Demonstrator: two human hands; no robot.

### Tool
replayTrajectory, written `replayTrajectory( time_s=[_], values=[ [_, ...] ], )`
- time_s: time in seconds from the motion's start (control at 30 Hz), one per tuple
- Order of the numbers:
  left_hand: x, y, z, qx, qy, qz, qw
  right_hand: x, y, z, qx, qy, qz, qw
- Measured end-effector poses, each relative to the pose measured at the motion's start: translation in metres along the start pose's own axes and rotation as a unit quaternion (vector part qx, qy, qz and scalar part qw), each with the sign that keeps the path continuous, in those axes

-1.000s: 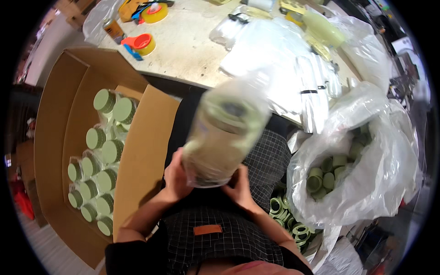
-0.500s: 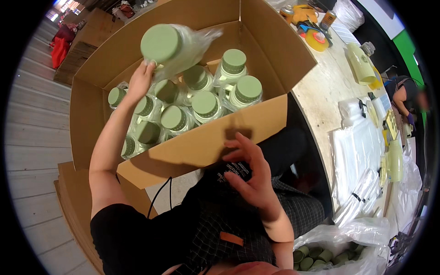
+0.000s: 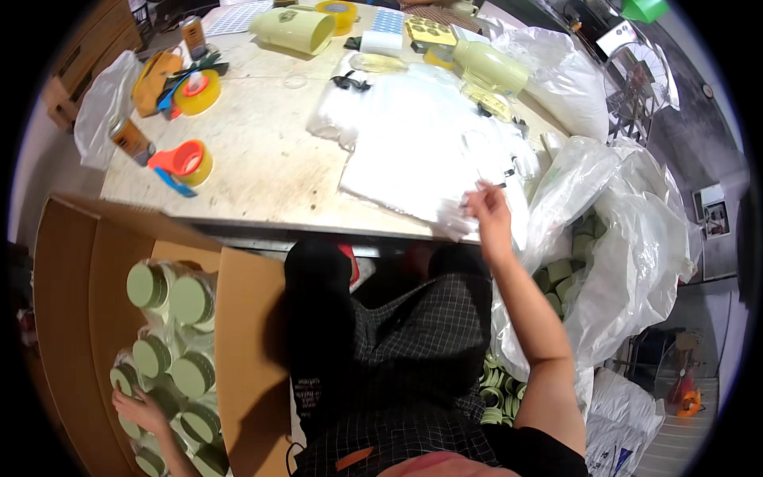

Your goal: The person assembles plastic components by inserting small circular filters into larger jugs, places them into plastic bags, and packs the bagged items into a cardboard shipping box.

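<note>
My left hand [image 3: 141, 410] reaches into a cardboard box [image 3: 253, 326] at the lower left. Its fingers are apart over light-green bottle lids [image 3: 193, 374]; the bottles below stand upright in clear plastic bags. My right hand [image 3: 489, 208] is at the front edge of the table, over a stack of clear plastic bags [image 3: 413, 151]. Thumb and fingers are pinched together on the corner of a plastic bag [image 3: 455, 218], which is smeared by motion.
On the table [image 3: 262, 159] are tape dispensers [image 3: 189, 161], spray cans [image 3: 130, 140], and pale green bottle bodies [image 3: 292, 29]. At the right, a large clear sack [image 3: 636, 230] holds green lids. More green parts [image 3: 499, 389] lie beside my lap.
My view has swung right toward the table. The bagged bottle my left hand held has been let go into the box. My right hand has moved from my lap to the bag stack.
</note>
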State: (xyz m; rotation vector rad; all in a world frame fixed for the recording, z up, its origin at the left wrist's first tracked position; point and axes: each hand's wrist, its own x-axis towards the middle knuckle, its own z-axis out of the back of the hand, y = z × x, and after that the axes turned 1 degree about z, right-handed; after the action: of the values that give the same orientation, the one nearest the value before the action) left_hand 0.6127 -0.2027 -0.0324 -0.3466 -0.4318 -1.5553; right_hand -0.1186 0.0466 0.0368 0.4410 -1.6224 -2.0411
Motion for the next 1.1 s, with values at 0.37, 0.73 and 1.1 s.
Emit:
replayTrajectory(
  time_s=[0.37,0.73,1.1],
  values=[
    [-0.126,-0.338,0.082,-0.353,0.235,-0.377,0.823,0.35,-0.093,0.109,-0.164,-0.292,0.071,0.94],
    [-0.089,-0.346,0.07,-0.307,0.249,-0.512,0.763,0.406,-0.087,0.064,-0.103,-0.23,0.252,0.934],
    [-0.101,-0.443,0.154,-0.718,0.048,-0.122,0.683,0.024,0.042,0.004,-0.15,0.116,0.466,0.864]
  ],
)
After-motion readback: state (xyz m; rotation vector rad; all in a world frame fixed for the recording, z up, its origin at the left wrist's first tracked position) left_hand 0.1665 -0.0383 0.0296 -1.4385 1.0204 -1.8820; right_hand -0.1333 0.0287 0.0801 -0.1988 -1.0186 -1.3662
